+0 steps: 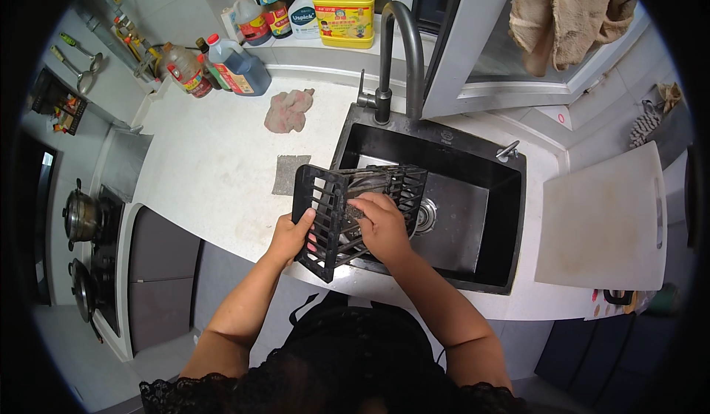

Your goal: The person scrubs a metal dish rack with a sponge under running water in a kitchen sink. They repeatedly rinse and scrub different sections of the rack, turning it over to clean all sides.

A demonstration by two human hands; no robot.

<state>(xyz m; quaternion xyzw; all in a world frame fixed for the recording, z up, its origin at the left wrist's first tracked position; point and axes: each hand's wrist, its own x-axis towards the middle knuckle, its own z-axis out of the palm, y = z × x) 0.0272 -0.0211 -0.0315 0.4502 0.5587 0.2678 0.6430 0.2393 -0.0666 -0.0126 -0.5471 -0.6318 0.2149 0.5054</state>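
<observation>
A black slatted plastic basket (399, 181) is held tilted over the left part of the black sink (510, 214). My left hand (290, 234) grips the basket's left wall from outside. My right hand (381, 225) reaches inside the basket and presses a small dark scouring pad (353, 212) against its slats; the pad is mostly hidden under my fingers. A dark curved faucet (396, 52) rises behind the sink.
On the white counter lie a grey cloth square (290, 174) and a crumpled pink rag (288, 109). Bottles (237, 66) and a yellow detergent jug (342, 9) stand at the back. A white cutting board (603, 218) lies right of the sink. Pots (80, 218) sit on the stove, far left.
</observation>
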